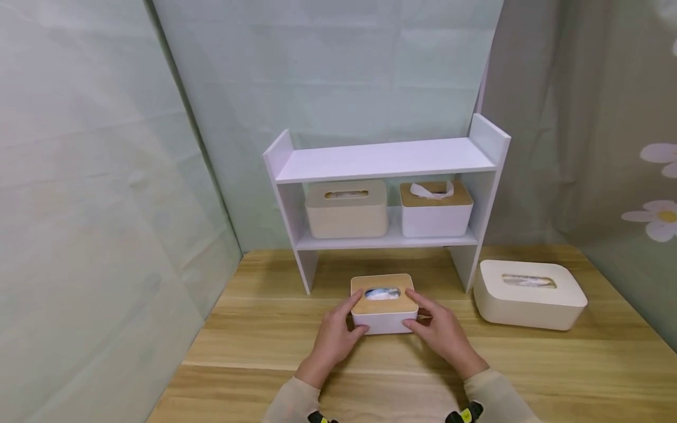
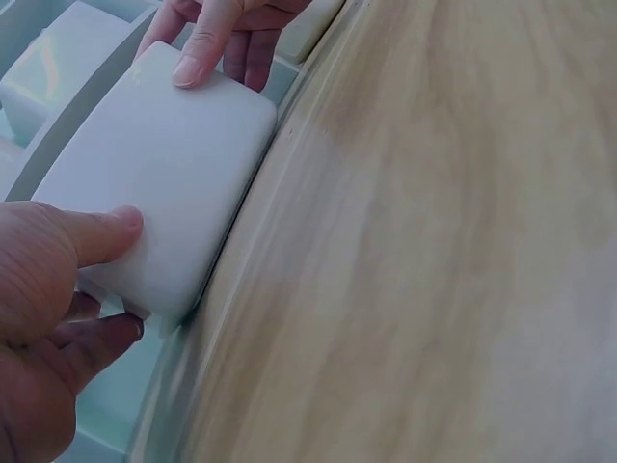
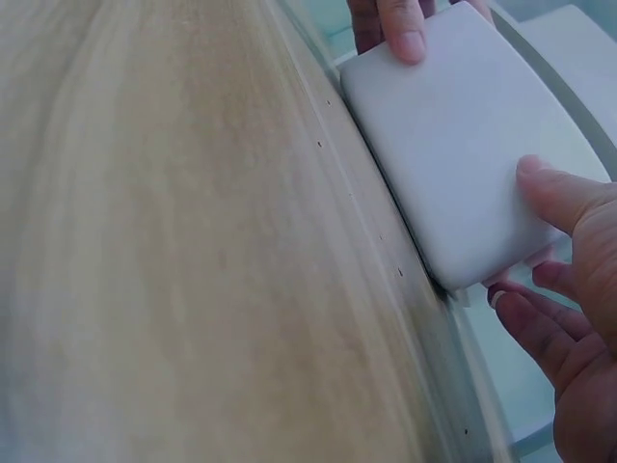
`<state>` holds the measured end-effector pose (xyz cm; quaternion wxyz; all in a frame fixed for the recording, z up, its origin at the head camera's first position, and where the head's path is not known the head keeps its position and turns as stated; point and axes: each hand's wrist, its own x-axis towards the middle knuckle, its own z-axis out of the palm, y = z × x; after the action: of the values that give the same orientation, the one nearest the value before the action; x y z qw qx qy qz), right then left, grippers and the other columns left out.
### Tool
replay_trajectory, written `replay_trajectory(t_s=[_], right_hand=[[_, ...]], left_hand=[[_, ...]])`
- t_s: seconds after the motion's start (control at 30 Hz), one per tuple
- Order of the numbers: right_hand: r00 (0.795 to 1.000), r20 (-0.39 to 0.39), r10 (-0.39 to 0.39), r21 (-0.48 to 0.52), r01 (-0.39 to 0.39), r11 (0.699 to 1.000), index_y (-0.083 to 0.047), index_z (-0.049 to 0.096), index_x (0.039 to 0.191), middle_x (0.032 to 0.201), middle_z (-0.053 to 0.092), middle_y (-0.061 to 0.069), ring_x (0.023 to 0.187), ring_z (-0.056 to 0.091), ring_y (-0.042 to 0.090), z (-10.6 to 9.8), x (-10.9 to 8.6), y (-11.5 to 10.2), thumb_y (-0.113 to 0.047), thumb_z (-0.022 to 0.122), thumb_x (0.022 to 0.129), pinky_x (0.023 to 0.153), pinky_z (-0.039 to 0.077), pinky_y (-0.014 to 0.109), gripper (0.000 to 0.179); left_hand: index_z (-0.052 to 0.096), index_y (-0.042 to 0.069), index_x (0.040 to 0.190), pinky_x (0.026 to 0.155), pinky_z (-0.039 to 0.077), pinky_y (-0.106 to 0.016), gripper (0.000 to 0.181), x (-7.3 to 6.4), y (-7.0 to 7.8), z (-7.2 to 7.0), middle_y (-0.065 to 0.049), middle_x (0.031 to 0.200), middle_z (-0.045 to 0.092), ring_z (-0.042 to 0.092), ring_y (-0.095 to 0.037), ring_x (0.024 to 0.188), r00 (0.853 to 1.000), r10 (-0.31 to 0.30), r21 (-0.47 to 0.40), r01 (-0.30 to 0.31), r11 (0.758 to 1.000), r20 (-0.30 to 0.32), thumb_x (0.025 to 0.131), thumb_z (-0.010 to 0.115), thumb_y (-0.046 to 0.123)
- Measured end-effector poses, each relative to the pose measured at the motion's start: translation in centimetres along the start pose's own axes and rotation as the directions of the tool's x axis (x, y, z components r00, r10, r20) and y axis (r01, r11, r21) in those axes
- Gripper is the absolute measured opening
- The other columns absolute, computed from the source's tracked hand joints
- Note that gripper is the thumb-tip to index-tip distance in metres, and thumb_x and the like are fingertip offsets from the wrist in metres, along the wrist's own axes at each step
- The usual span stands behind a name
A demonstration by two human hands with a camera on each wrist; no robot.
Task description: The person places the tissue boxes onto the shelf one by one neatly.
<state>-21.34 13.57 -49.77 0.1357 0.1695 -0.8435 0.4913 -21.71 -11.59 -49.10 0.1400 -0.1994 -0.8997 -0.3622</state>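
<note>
A small white tissue box (image 1: 384, 322) with a wood-look lid (image 1: 385, 303) sits on the table in front of the shelf, tissue showing in its oval slot. My left hand (image 1: 337, 333) grips its left end, thumb on the front face and a fingertip on the lid's edge. On the opposite end my right hand (image 1: 440, 330) holds it the same way. Both wrist views show the box's plain white front (image 2: 159, 169) with a thumb pressed on it from either side; the other fingers are partly hidden behind the ends.
Behind stands a white two-tier shelf (image 1: 386, 160). Its lower board carries a beige tissue box (image 1: 347, 218) at left and a white wood-lidded tissue box (image 1: 436, 221) at right. A larger cream tissue box (image 1: 529, 305) lies on the wooden table (image 1: 254, 346) to the right.
</note>
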Motion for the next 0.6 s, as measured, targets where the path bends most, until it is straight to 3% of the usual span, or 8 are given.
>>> replay_trajectory(t_s=[0.4,0.6], right_hand=[[0.997,-0.073,-0.036,-0.074,0.03,0.997,-0.021,0.06,0.132,0.121,0.065,0.011,0.086,0.068,0.017,-0.5,0.0,-1.2,-0.02,0.081,0.078,0.072,0.055,0.024,0.059],[0.991,-0.115,-0.068,-0.086,0.058,0.995,-0.023,0.062,0.13,0.108,0.07,0.006,0.083,0.066,0.014,-1.2,0.1,-2.4,-0.024,0.082,0.077,0.071,0.056,0.028,0.057]], left_hand=[[0.048,0.023,0.142,0.093,0.049,-0.036,0.073,0.1,0.9,-1.0,-0.002,0.134,0.058,0.059,-0.02,0.114,0.999,0.015,-0.022,-0.016,1.0,-0.05,0.078,0.082,0.019],[0.054,0.02,0.137,0.08,0.055,-0.03,0.067,0.4,2.0,-2.1,-0.008,0.126,0.063,0.066,-0.02,0.1,0.995,0.026,-0.128,-0.039,0.991,-0.101,0.076,0.082,0.012]])
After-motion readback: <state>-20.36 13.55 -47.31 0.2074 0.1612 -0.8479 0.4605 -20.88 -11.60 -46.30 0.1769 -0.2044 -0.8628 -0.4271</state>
